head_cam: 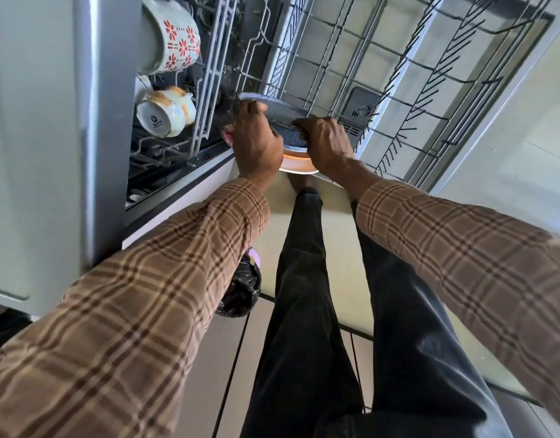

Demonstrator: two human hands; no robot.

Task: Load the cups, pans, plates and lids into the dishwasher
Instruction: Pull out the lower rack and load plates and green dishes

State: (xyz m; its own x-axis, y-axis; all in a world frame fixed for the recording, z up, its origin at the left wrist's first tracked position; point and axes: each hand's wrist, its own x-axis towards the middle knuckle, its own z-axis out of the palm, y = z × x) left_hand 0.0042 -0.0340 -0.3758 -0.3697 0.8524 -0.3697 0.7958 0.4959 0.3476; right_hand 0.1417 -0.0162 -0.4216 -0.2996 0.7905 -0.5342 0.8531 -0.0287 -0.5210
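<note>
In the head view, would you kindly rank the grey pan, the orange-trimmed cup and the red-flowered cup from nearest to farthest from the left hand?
1. Grey pan: gripped by the left hand.
2. Orange-trimmed cup: left, upper rack.
3. Red-flowered cup: farther up that rack.

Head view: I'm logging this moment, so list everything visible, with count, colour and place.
Pan: one, dark speckled, held over the lower rack.
Plate: one, white with orange rim, under the pan.
Cups: two, white, one red-flowered and one orange-trimmed, upper rack at left.
Lower rack: one, grey wire, pulled out.
Bin bag: one, black, by the floor.
Left hand: grips the pan.
Right hand: grips the pan.
</note>
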